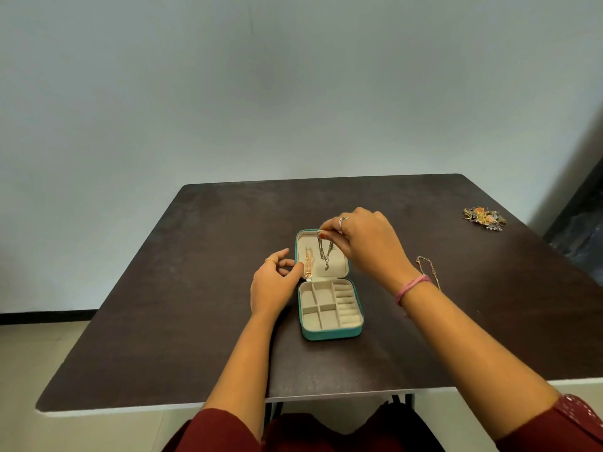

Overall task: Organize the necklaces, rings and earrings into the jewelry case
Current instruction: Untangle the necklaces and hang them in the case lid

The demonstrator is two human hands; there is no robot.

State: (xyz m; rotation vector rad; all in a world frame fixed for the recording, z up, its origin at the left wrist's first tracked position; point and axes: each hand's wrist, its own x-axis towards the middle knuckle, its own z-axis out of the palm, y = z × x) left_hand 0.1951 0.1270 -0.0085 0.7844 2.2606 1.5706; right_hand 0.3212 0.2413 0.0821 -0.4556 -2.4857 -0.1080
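Obs, standing by the table: jewelry case lies open at centre, teal outside, cream lining. Lid half flat on the far side, tray half nearer the person.

Step in hand (my read): hanging necklaces in the lid. Right hand pinches the top of a dark necklace at the lid's upper edge; chain hangs down over the lining w/ a small pendant at the bottom. Whether it's hooked yet, can't tell. Left hand rests at the lid's left edge, fingers loosely curled, thumb touching the rim; seems to steady it, not gripping anything.

Next move prob. needs the chain seated on its hook, fingers let go w/o dragging it off, then a reach right for the loose chain.

Counts:
- necklaces in lid: 2, the dark one + a gold necklace to its left.
- loose gold chain on table, right of case: 1.
- mixed jewelry pile far right: 1 heap, pieces too small to count.
- tray compartments: look empty.
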